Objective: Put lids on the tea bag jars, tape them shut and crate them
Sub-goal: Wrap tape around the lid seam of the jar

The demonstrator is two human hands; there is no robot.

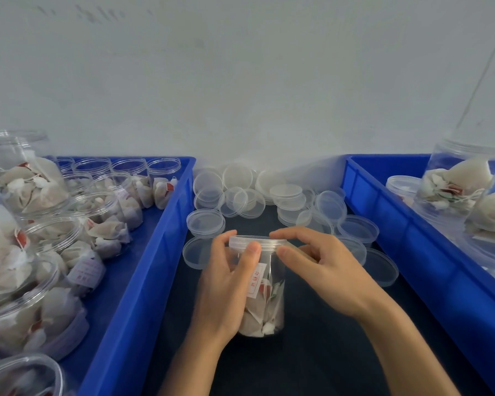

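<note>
Nearest the camera, on the dark surface point(312, 352) between two blue crates, stands a clear plastic jar point(265, 304) of tea bags. Left hand point(226, 284) curls round its wall; right hand point(323, 267) pinches the rim of the lid point(256, 242) sitting on top. Judged best: keep the thin, slick wall steady without squeezing, seat the lid level, then turn it. Behind lie loose round lids point(286, 195), shallow and transparent. Left crate point(143, 281) holds open jars; right crate point(412, 224) more, papery bags inside.

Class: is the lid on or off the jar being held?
On: the clear lid caps the jar, held by left hand and right hand.
</note>
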